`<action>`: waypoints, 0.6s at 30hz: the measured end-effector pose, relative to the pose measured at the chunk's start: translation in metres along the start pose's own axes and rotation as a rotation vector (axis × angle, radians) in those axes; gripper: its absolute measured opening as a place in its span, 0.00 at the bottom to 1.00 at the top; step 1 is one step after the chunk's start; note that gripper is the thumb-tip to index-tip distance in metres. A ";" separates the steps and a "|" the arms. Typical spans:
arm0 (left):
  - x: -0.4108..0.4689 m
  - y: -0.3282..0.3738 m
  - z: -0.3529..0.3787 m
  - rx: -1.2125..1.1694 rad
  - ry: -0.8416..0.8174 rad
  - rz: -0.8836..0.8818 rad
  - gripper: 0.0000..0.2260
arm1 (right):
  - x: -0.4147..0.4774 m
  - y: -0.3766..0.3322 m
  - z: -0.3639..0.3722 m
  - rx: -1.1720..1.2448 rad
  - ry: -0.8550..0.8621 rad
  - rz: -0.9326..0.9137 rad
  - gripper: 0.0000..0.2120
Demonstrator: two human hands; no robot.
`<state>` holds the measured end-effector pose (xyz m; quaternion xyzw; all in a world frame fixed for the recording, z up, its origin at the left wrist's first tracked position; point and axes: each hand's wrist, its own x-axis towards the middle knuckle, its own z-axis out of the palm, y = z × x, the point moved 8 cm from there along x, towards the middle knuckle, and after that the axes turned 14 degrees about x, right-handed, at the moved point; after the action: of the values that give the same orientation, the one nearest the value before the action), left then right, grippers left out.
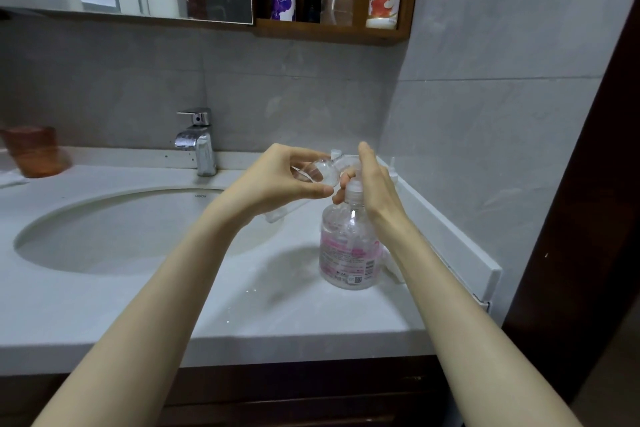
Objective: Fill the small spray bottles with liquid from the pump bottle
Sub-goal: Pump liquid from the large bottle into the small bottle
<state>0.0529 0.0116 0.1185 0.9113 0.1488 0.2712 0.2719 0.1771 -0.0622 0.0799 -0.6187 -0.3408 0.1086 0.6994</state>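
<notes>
A clear pump bottle (348, 246) with a pink label stands on the white counter right of the basin. My right hand (372, 184) rests on its pump head, fingers curled around the top. My left hand (294, 180) holds a small clear spray bottle (320, 172) tilted, its mouth close to the pump's nozzle. Another small clear item (275, 215) lies on the counter below my left hand, partly hidden. A white spray top (335, 152) shows behind my hands.
A chrome tap (197, 140) stands behind the round basin (114, 229). An orange cup (34, 151) sits at far left. A wooden shelf (332, 29) above holds several bottles. Water drops (239, 305) lie on the counter. A raised ledge (446, 236) runs along the right wall.
</notes>
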 end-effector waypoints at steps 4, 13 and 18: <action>0.000 -0.001 -0.002 -0.001 0.008 -0.007 0.19 | -0.001 -0.003 0.001 -0.034 -0.011 -0.005 0.25; 0.006 -0.004 0.001 -0.029 0.019 0.007 0.20 | 0.003 -0.003 0.005 0.019 -0.045 0.008 0.21; 0.006 -0.006 0.004 -0.027 0.002 0.011 0.20 | 0.003 -0.002 0.005 0.030 -0.064 0.012 0.19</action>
<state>0.0593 0.0169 0.1146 0.9079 0.1404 0.2756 0.2827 0.1755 -0.0566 0.0824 -0.6066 -0.3578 0.1376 0.6965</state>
